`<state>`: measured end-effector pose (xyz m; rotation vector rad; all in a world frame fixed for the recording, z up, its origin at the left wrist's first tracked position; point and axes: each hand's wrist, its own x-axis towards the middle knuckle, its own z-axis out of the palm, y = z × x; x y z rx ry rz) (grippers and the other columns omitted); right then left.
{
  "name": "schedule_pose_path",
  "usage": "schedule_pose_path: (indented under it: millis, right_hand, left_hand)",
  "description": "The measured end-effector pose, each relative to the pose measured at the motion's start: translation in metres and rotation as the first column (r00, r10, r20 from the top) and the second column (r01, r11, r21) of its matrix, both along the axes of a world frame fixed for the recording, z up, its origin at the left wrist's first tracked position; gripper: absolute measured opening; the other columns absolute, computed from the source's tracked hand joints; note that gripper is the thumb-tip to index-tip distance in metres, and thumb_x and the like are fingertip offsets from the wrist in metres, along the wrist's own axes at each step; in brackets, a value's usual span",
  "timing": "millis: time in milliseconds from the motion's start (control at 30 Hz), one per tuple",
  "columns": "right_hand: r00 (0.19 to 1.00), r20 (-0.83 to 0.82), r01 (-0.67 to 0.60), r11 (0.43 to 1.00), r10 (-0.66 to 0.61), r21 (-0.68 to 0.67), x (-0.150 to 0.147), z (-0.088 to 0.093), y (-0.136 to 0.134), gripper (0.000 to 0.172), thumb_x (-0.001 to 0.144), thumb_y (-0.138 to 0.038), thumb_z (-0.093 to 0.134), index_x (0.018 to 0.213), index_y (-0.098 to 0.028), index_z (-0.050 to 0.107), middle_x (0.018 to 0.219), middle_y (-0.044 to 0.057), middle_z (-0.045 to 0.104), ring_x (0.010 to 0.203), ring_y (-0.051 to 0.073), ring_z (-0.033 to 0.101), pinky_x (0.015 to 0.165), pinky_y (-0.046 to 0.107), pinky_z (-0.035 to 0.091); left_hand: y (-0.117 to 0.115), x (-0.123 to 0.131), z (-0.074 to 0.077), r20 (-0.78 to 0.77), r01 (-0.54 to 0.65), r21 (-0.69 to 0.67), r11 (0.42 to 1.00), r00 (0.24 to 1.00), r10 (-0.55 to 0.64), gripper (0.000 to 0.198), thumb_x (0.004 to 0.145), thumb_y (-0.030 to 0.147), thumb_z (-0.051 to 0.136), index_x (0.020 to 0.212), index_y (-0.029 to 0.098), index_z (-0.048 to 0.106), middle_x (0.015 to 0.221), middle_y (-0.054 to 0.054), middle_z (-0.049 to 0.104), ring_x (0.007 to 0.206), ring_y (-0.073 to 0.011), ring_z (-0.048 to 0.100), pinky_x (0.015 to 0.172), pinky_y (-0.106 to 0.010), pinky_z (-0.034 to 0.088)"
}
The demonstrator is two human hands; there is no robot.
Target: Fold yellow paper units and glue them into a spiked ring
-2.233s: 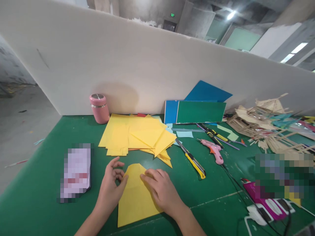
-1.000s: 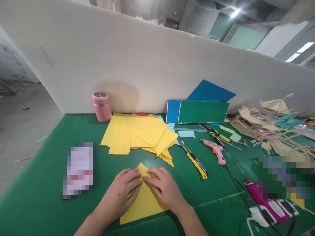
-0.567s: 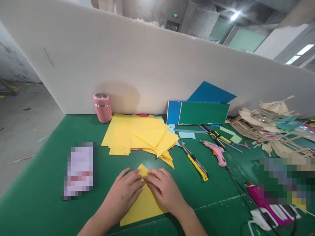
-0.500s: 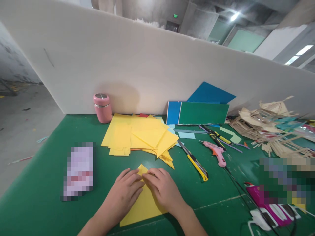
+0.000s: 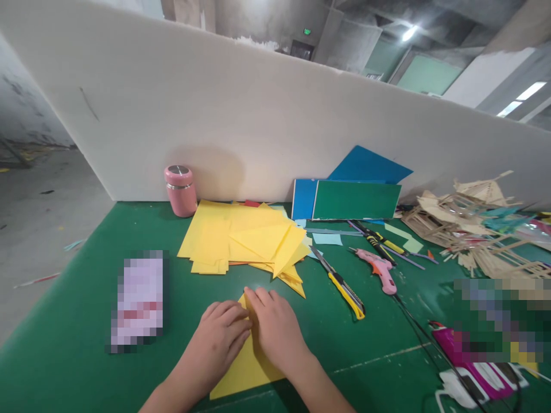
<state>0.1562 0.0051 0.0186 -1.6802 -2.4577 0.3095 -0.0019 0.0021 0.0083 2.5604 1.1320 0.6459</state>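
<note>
A sheet of yellow paper (image 5: 241, 371) lies on the green table in front of me, its upper end folded to a point. Bent over its left edge, my left hand (image 5: 224, 332) grips the paper with thumb and fingers near the fold. My right hand (image 5: 278, 327) is closed on the same sheet, fingertips pressed at the pointed top and covering the right side. The two hands nearly meet there, so most of the fold is hidden. Beyond them lies a loose pile of yellow paper (image 5: 253, 232), some pieces folded.
A utility knife (image 5: 342, 289) and a pink glue gun (image 5: 376, 268) lie to the right, with a cord running to a magenta power strip (image 5: 477, 364). A pink flask (image 5: 181, 192) stands at the back. Wooden stick models (image 5: 473, 223) crowd the far right; a blurred purple item (image 5: 140, 298) lies left.
My right hand has moved up and left, its fingertips now over the tip of the folded paper. My left hand stays almost in place.
</note>
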Motion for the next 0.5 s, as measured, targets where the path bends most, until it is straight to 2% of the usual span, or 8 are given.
schedule_pose_path:
  millis: [133,300,400,500]
  right_hand:
    - [1.0,0.002,0.012,1.0,-0.012,-0.018,-0.0024,-0.0008,0.0014,0.052,0.082,-0.004,0.045,0.133,-0.015,0.048,0.106,0.01,0.062,0.085,0.026,0.054,0.066,0.036,0.042]
    - [1.0,0.006,0.013,1.0,-0.013,0.027,-0.0024,-0.0065,-0.0013,0.052,0.084,-0.006,0.047,0.134,-0.018,0.045,0.102,0.009,0.061,0.084,0.025,0.053,0.064,0.035,0.042]
    - [1.0,0.008,0.015,1.0,-0.015,0.026,-0.0017,-0.0081,-0.0024,0.053,0.084,-0.006,0.048,0.135,-0.017,0.043,0.105,0.009,0.06,0.087,0.024,0.053,0.067,0.035,0.042]
    - [1.0,0.009,0.01,1.0,-0.01,0.009,-0.0012,-0.0076,-0.0026,0.053,0.083,-0.006,0.048,0.136,-0.015,0.044,0.106,0.01,0.06,0.087,0.025,0.053,0.068,0.036,0.043]
  left_hand:
    - [-0.0017,0.0004,-0.0006,-0.049,-0.032,-0.001,0.999,0.998,0.032,0.025,0.092,0.018,0.04,0.089,0.023,0.064,0.095,-0.003,0.067,0.092,-0.0237,0.057,0.08,-0.041,0.045]
    - [-0.0046,0.0007,0.0017,-0.096,-0.059,0.032,0.998,0.993,0.062,0.031,0.092,0.019,0.037,0.089,0.024,0.068,0.096,-0.005,0.067,0.07,-0.0194,0.059,0.064,-0.034,0.047]
    - [-0.0058,0.0002,0.0022,-0.102,-0.113,0.093,0.989,0.987,0.123,0.035,0.092,0.02,0.036,0.092,0.028,0.07,0.112,-0.007,0.063,0.061,-0.0171,0.059,0.058,-0.032,0.046]
    - [-0.0052,-0.0012,0.0031,-0.107,-0.101,0.13,0.986,0.988,0.115,0.036,0.092,0.02,0.036,0.093,0.029,0.07,0.122,-0.008,0.06,0.061,-0.0162,0.06,0.056,-0.03,0.046]
